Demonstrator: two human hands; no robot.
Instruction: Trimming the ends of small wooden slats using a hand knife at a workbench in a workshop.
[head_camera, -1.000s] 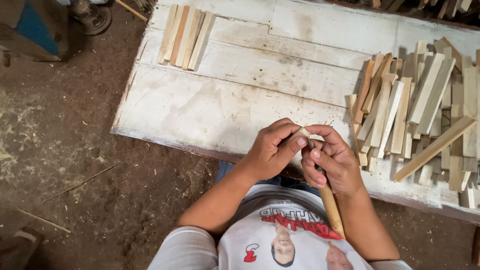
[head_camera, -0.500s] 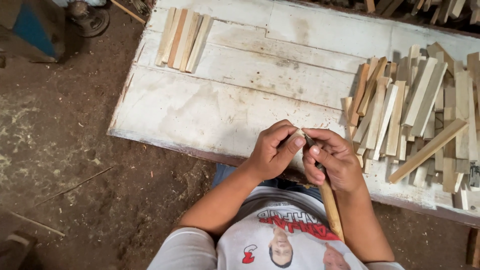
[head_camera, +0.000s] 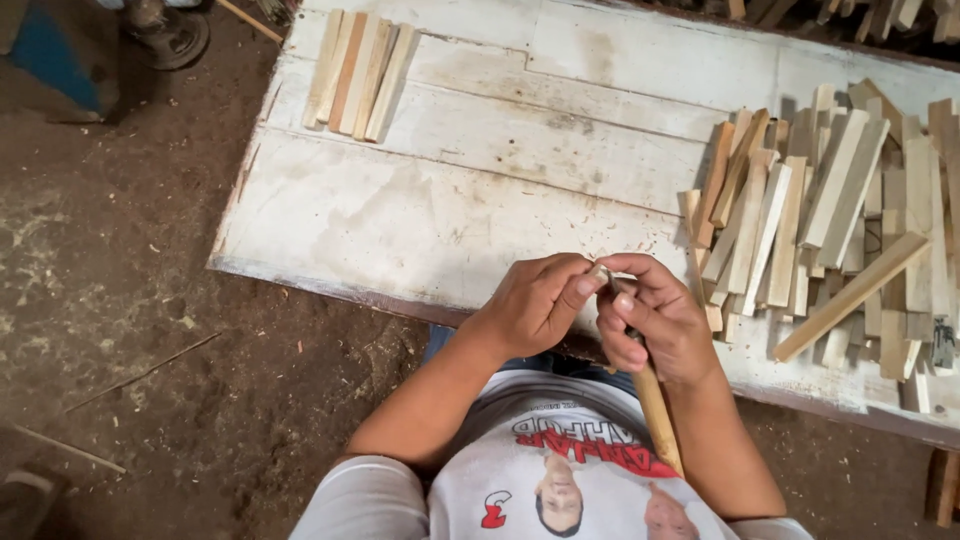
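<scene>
Hands meet at white board (head_camera: 420, 215) edge: our left hand (head_camera: 535, 303) pinches sth tiny, can't tell what; right hand (head_camera: 650, 320) clamped round wooden handle (head_camera: 657, 415), w/ strip pile (head_camera: 830, 220) near.

No packages, labels, signs or screens are being shown.

Only a printed design, red and dark on white, is being worn on the shirt (head_camera: 560, 470) (bottom centre of the view).
</scene>
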